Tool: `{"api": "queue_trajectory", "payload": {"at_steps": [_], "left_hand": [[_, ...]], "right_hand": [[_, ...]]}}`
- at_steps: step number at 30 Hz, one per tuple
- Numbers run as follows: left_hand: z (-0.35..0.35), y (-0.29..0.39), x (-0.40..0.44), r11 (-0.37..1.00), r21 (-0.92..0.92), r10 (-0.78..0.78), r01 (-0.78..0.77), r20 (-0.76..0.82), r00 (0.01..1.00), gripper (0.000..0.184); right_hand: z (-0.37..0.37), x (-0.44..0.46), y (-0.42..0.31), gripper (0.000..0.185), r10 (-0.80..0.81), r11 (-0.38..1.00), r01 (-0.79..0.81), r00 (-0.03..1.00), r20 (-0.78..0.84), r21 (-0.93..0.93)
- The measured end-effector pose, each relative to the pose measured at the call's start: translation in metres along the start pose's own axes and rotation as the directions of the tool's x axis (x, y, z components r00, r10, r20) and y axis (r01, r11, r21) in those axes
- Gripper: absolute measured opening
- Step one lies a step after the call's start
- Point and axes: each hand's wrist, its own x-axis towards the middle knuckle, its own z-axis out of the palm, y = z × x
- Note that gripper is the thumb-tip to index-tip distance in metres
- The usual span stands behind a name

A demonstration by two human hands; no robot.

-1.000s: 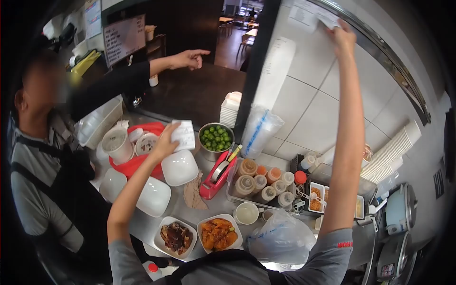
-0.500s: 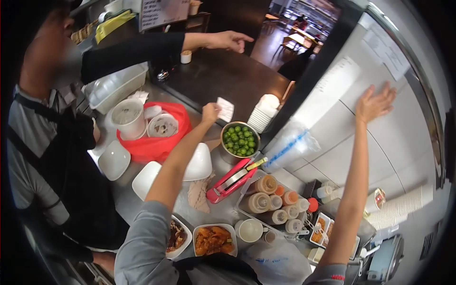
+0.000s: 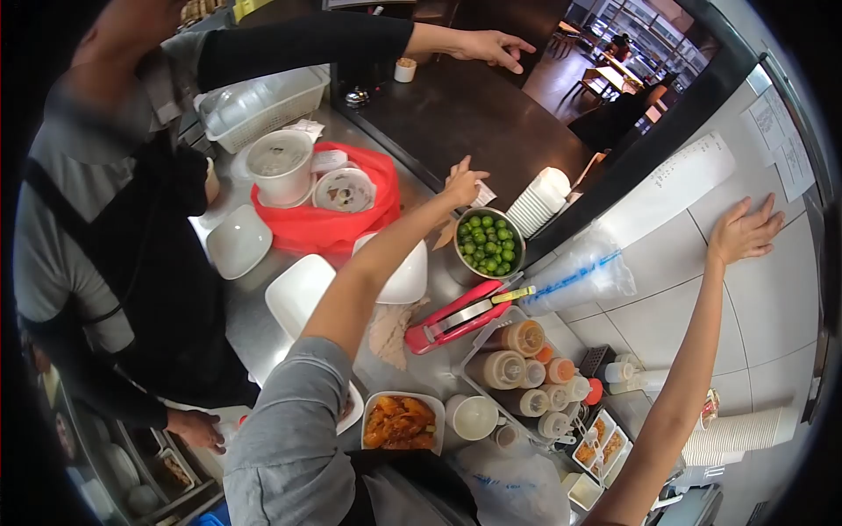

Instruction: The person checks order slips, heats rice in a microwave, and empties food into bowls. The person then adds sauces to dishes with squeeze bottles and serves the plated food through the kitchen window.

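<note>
Two bare hands are reaching out, one over the dark counter and one up by the tiled wall.
At left, a co-worker [image 3: 114,263] is pointing a hand [image 3: 495,48] across the dark counter [image 3: 395,114], while a red bag [image 3: 294,230] is holding lidded tubs on the metal tabletop [image 3: 254,316]. The left hand [image 3: 463,182] is hovering partly open, fingers loosely spread; a white slip [image 3: 482,194] is showing just beside them, though whether they are gripping it I cannot tell. Green citrus fruits [image 3: 488,245] are filling a metal bowl [image 3: 458,268] near that hand, above a red tape dispenser [image 3: 456,317]. At right, the right hand [image 3: 744,232] is opening wide, holding nothing, below papers [image 3: 781,145] on the wall [image 3: 671,307].
</note>
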Motion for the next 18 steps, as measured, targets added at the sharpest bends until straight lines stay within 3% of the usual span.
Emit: {"api": "queue_trajectory", "payload": {"at_steps": [2,5,7,9,11,13,16,18], "left_hand": [[-0.039,0.007,-0.03,0.981,0.006,0.191,-0.192,-0.095,0.977,0.038],[-0.112,-0.009,-0.093,0.943,0.019,0.331,-0.332,-0.154,0.931,0.032],[-0.158,-0.028,-0.144,0.942,0.155,0.324,-0.298,-0.192,0.926,0.028],[-0.179,-0.082,-0.175,0.95,0.087,0.311,-0.299,-0.311,0.898,0.029],[-0.204,-0.105,-0.202,0.977,-0.183,-0.013,-0.11,-0.565,0.825,0.034],[-0.237,-0.108,-0.211,0.761,-0.632,-0.567,0.144,-0.541,0.622,0.037],[-0.277,-0.151,-0.189,0.279,-0.935,-0.859,0.219,-0.141,0.491,0.041],[-0.29,-0.163,-0.183,0.313,-0.922,-0.82,0.228,-0.141,0.555,0.043]], "right_hand": [[-0.001,0.002,0.001,0.051,-0.014,1.0,0.014,1.0,0.0,-0.013],[-0.004,0.001,0.006,0.051,-0.053,0.998,0.053,0.998,0.019,-0.034],[-0.01,0.002,0.012,0.05,-0.091,0.994,0.094,0.995,0.049,-0.061],[-0.014,0.005,0.014,0.05,-0.075,0.992,0.085,0.992,0.102,-0.093],[-0.017,0.008,0.012,0.051,-0.028,0.992,0.048,0.986,0.164,-0.118],[-0.018,0.015,0.008,0.054,0.051,0.99,-0.019,0.971,0.233,-0.138],[-0.021,0.026,0.007,0.061,0.173,0.982,-0.124,0.898,0.405,-0.144],[-0.026,0.038,0.0,0.064,0.2,0.98,-0.182,0.87,0.451,-0.083]]}}
